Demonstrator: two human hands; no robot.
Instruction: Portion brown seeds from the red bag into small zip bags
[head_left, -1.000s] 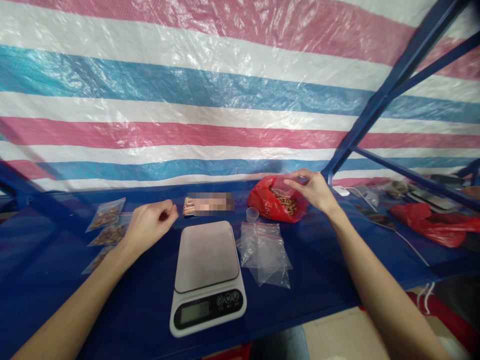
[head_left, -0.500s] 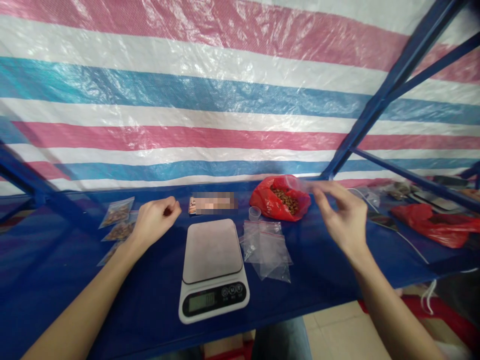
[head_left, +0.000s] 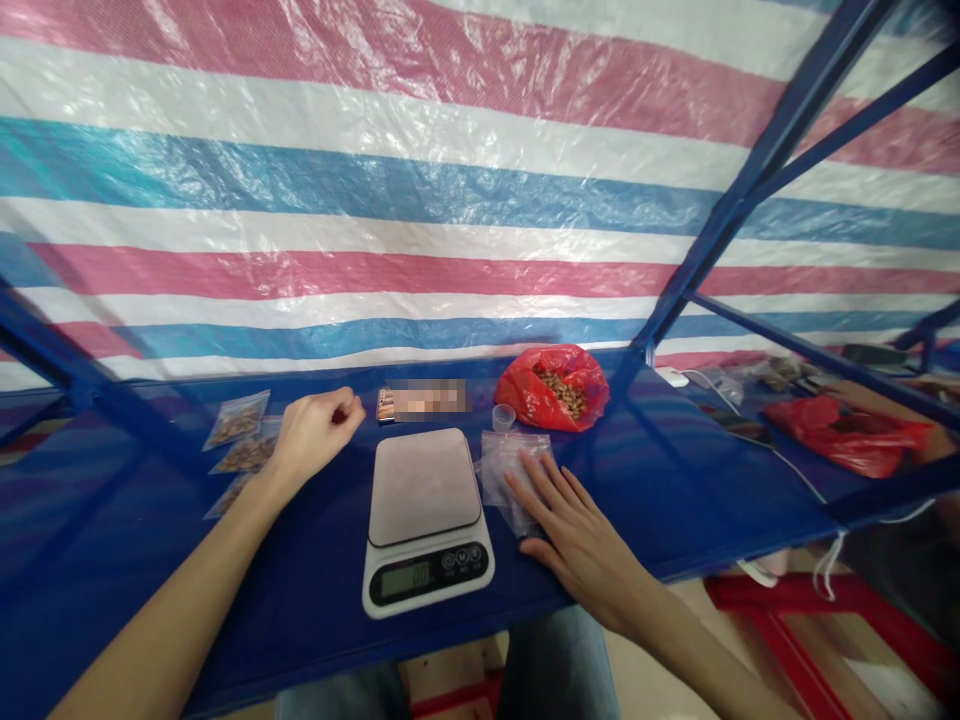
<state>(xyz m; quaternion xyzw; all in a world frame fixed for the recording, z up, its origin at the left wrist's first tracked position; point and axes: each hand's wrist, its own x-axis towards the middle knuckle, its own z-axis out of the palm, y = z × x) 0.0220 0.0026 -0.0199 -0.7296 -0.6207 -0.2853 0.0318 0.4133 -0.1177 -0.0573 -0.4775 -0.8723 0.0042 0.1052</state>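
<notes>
My right hand (head_left: pixel 564 522) lies with fingers spread over a small stack of clear zip bags (head_left: pixel 496 470), just right of the white kitchen scale (head_left: pixel 426 490). The bags look flat, and my palm and fingers hide part of them. On the left, my left hand (head_left: pixel 319 430) is curled into a loose fist, with no object showing in it. Beside its wrist are several filled zip bags (head_left: pixel 236 420) with brown pieces inside, partly covered by my forearm. Behind the stack stand a small clear plastic cup (head_left: pixel 503 416) and an open red plastic bag (head_left: pixel 521 393) of brown nut-like pieces.
A flat, partly blurred packet (head_left: pixel 386 405) lies behind the scale. Blue frame bars (head_left: pixel 679 270) rise at the right, with a white cable (head_left: pixel 799 475) nearby. Farther right lies another red bag (head_left: pixel 847 435), with a person's arm beside it. Striped sheeting (head_left: pixel 375 270) hangs behind the blue table.
My right hand has moved from beside the red bag, down and left onto the clear zip bags, and its fingers have spread. My left hand stays curled in nearly the same place.
</notes>
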